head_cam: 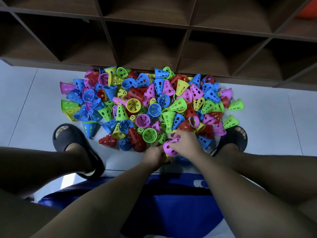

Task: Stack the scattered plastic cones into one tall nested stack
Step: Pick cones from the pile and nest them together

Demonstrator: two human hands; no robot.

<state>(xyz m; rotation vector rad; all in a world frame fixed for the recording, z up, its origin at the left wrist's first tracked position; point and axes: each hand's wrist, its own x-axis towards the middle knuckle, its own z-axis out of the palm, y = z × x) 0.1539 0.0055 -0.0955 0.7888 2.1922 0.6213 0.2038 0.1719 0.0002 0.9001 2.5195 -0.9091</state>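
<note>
Head view: pink cone in hand, no tall stack in sight

The right hand (185, 143) curls its fingers round a pink cone (169, 148) at the near edge of the pile of cones (147, 100), which spreads over the floor (25, 100) before the far shelf unit (154, 40). The left hand (154, 156) lies just beside it, its fingers hidden; I cannot tell their hold. A cone set on tilted could snag by its holes and jam.

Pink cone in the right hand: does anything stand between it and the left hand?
Nothing visible does. The right hand grips the pink cone right beside the left hand, no loose cone between them. What the left hand holds is hidden.
</note>
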